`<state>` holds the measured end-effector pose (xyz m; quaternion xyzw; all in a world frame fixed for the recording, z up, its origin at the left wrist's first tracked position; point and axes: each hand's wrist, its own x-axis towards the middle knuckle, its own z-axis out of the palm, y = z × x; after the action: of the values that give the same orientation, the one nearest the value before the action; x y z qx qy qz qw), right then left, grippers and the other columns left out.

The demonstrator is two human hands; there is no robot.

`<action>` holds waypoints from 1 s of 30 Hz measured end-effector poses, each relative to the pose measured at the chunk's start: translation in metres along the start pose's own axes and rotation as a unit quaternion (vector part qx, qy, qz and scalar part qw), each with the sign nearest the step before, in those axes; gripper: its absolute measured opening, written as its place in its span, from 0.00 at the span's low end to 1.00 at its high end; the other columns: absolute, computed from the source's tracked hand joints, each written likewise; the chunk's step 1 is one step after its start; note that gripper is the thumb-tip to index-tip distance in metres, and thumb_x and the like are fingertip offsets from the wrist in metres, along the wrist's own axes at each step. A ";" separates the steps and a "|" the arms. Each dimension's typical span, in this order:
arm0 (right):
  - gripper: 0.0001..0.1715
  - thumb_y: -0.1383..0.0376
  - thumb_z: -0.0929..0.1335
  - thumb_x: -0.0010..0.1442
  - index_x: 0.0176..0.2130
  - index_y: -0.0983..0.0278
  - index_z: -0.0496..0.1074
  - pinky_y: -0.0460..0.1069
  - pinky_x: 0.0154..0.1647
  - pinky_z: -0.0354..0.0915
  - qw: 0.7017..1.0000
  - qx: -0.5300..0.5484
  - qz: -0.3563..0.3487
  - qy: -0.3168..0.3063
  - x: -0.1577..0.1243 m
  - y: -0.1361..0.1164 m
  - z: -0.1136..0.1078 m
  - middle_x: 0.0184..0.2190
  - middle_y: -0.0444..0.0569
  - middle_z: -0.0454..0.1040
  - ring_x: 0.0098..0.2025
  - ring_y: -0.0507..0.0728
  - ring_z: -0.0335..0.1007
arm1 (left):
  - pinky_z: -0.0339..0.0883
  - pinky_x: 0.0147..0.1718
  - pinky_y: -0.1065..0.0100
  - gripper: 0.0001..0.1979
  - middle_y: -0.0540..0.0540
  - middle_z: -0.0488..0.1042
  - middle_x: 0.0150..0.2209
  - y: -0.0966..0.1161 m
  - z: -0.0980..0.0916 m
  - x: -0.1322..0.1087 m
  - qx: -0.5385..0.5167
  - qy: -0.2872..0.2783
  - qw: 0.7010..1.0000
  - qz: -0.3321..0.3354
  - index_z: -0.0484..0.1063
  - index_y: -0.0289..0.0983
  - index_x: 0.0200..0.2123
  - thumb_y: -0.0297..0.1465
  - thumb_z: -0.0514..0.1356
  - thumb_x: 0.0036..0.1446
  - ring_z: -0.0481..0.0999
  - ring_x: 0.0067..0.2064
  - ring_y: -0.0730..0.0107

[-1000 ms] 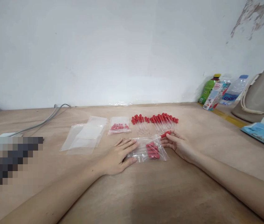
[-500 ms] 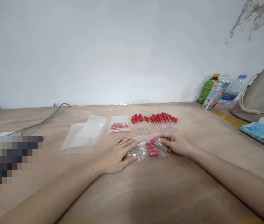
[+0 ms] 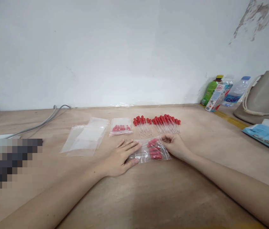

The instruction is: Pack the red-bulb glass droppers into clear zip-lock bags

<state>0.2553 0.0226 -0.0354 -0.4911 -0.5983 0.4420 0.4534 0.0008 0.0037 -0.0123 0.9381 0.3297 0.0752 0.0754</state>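
A clear zip bag lies on the table in front of me, with several red-bulbed droppers inside, their bulbs towards the right end. My left hand rests flat on the bag's left part, fingers stretched out. At the bag's upper right corner, my right hand pinches the plastic edge between thumb and fingers. Just behind the bag lie two groups of loose droppers, a smaller left group and a larger right group, red bulbs pointing to the wall.
A filled bag of droppers lies behind my left hand, and flat clear bags overlap to its left. Bottles, a carton, a beige bag and a blue tissue pack stand or lie at right. A grey cable runs at left.
The right hand's fingers have shifted slightly at the bag's corner, and the topmost red bulbs in the bag sit at a different slant. My left hand has stayed in place.
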 end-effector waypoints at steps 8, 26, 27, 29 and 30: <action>0.11 0.64 0.64 0.50 0.28 0.65 0.75 0.47 0.29 0.65 0.976 -0.197 -0.095 -0.013 -0.004 -0.001 -0.007 0.27 0.47 0.75 0.28 0.54 0.69 | 0.37 0.60 0.52 0.25 0.48 0.49 0.62 0.002 -0.002 0.001 -0.006 0.001 1.000 -0.005 0.46 0.44 0.61 0.43 0.44 0.63 0.45 0.63 0.63; 0.08 0.64 0.66 0.45 0.28 0.65 0.65 0.42 0.19 0.55 0.996 -0.063 0.050 0.032 -0.001 -0.006 -0.008 0.18 0.39 0.65 0.18 0.46 0.58 | 0.37 0.60 0.52 0.24 0.48 0.48 0.62 0.004 -0.003 0.000 -0.003 -0.003 1.000 -0.011 0.47 0.46 0.61 0.43 0.43 0.63 0.44 0.63 0.63; 0.10 0.62 0.67 0.47 0.31 0.65 0.64 0.41 0.16 0.53 0.995 -0.060 0.063 0.039 -0.001 -0.006 -0.009 0.18 0.38 0.64 0.16 0.45 0.56 | 0.37 0.60 0.52 0.25 0.48 0.48 0.62 0.004 -0.004 0.000 -0.003 -0.003 1.000 -0.009 0.46 0.46 0.61 0.43 0.43 0.63 0.44 0.63 0.63; 0.13 0.57 0.65 0.51 0.33 0.64 0.63 0.41 0.12 0.47 0.994 -0.049 0.088 0.037 0.000 -0.007 -0.010 0.17 0.38 0.63 0.13 0.44 0.52 | 0.37 0.60 0.52 0.25 0.48 0.47 0.62 0.003 -0.004 0.000 -0.001 -0.005 1.000 -0.006 0.46 0.46 0.61 0.43 0.43 0.63 0.44 0.63 0.63; 0.15 0.54 0.63 0.53 0.32 0.64 0.62 0.41 0.11 0.45 0.994 -0.044 0.101 0.027 0.000 -0.008 -0.011 0.17 0.38 0.63 0.12 0.44 0.51 | 0.36 0.60 0.52 0.25 0.48 0.47 0.62 0.003 -0.004 0.000 0.000 -0.007 1.000 -0.003 0.45 0.45 0.61 0.43 0.43 0.63 0.44 0.63 0.63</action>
<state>0.2645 0.0223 -0.0260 -0.5801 -0.5524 0.4452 0.4002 0.0018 0.0021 -0.0082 0.9375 0.3322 0.0680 0.0778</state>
